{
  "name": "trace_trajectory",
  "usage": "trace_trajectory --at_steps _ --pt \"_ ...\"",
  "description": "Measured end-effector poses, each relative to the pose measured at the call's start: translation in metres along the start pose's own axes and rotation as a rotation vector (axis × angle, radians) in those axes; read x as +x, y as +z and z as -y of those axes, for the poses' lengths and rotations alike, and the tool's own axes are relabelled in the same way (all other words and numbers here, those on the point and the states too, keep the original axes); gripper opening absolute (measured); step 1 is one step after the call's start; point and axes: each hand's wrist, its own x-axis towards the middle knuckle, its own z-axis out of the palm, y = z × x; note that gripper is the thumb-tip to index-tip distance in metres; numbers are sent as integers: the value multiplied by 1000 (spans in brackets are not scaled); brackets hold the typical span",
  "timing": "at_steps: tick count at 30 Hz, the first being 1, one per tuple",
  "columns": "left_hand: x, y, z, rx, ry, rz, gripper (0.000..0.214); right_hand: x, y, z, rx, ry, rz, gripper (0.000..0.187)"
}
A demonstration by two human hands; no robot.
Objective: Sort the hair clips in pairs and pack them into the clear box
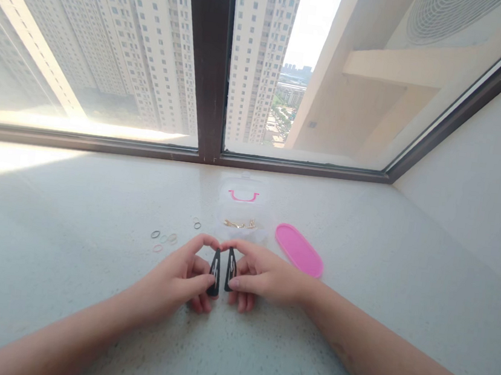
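Between the thumb and fingers of my left hand (189,274) is a black snap hair clip (215,271), held upright with its narrow end up. My right hand (256,273) pinches a second black snap hair clip (230,270) the same way. The two clips stand side by side with a small gap between them, and my index fingertips meet or nearly meet above them. Just beyond my hands is a clear plastic box (220,211) with a pink handle (243,199) and gold-coloured clips (240,224) inside.
A pink oval lid or tray (299,250) lies right of the box, close to my right wrist. Several small hair ties (164,238) are scattered on the pale speckled counter (66,238) to the left. A dark window frame (217,86) bounds the counter's far edge; a white wall (482,161) stands at right.
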Motion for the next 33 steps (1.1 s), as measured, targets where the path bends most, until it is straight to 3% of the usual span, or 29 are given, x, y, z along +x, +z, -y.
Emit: trace_trajectory --at_steps 33 --pt "-2 3 0 38 8 -7 31 2 4 2 -33 23 -82 48"
